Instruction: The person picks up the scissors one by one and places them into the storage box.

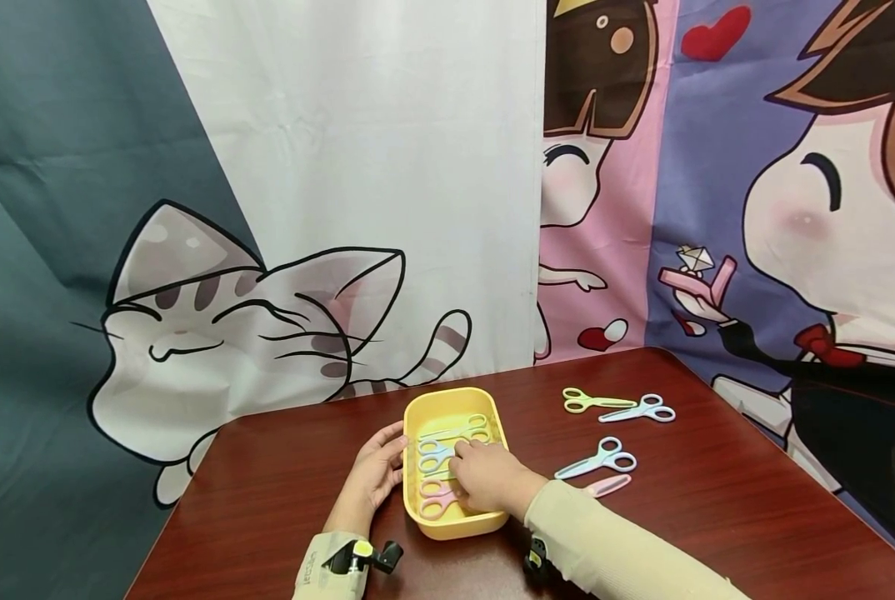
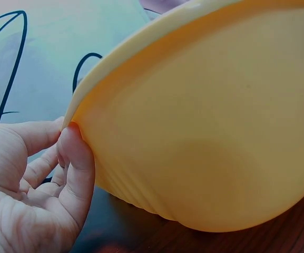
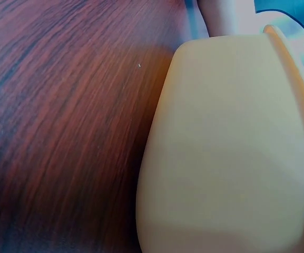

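Note:
A yellow plastic bin (image 1: 462, 527) with rounded corners stands on the table, with several small pastel scissors in it. At its left side my left hand (image 1: 376, 468) grips the rim; the left wrist view shows thumb and finger pinching the rim of the bin (image 2: 194, 121). My right hand (image 1: 488, 477) reaches over the right rim, its fingers bent down among the scissors. Pink scissors (image 1: 434, 505) and blue scissors (image 1: 434, 457) lie left of these fingers, and yellow-green scissors (image 1: 455, 431) lie farther back. The right fingertips are hidden, so I cannot tell what they hold.
Right of the bin on the dark red wooden table (image 1: 290, 483) lie yellow-green scissors (image 1: 597, 402), blue scissors (image 1: 638, 408), a second blue pair (image 1: 597, 458) and a pink pair (image 1: 611, 485) partly behind the right sleeve (image 1: 597, 533). A cartoon-printed curtain (image 1: 417, 167) hangs behind the table.

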Tool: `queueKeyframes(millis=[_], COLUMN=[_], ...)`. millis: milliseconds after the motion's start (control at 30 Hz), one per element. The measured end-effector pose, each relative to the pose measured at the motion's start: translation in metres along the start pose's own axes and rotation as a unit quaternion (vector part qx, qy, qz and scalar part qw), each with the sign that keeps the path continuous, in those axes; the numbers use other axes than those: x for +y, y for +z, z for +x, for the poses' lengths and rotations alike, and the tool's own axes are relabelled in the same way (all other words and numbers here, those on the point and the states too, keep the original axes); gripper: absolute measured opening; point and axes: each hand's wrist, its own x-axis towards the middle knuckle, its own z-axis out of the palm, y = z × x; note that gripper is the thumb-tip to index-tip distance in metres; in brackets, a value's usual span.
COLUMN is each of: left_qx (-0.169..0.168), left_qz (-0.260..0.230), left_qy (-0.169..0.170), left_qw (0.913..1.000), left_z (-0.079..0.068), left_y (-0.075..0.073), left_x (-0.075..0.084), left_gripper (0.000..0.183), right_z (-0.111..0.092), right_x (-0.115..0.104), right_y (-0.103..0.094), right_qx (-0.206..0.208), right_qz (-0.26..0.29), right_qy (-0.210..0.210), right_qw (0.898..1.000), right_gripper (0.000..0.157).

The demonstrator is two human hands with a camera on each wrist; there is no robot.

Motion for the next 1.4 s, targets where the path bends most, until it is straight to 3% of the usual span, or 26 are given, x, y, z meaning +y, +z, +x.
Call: queueKeyframes(millis=[733,1000,1400], left_qx=[0.002,-0.003,-0.003], left_qz=[0.0,0.001,0.002], left_qy=[0.0,0.002,0.002], left_qw=[1.0,1.0,1.0], left_z=[0.0,0.0003,-0.0004], left_y=[0.0002,-0.0009,0.0002], left_x=[-0.0012,-0.0001,-0.0002], left_gripper=[0.044,0.046,0.047], right_z=[-0.0003,0.0019,0.0025], right_x=[0.0023,0.0049,0.0064], right_y=[0.0046,0.005,0.0053], right_qx=[0.008,0.018,-0.014], right_qz=[0.011,0.033,0.048], right_qy=[-0.005,-0.041,-0.06], right_qw=[1.0,0.998,0.997], right_gripper=[0.027,0.037,0.034])
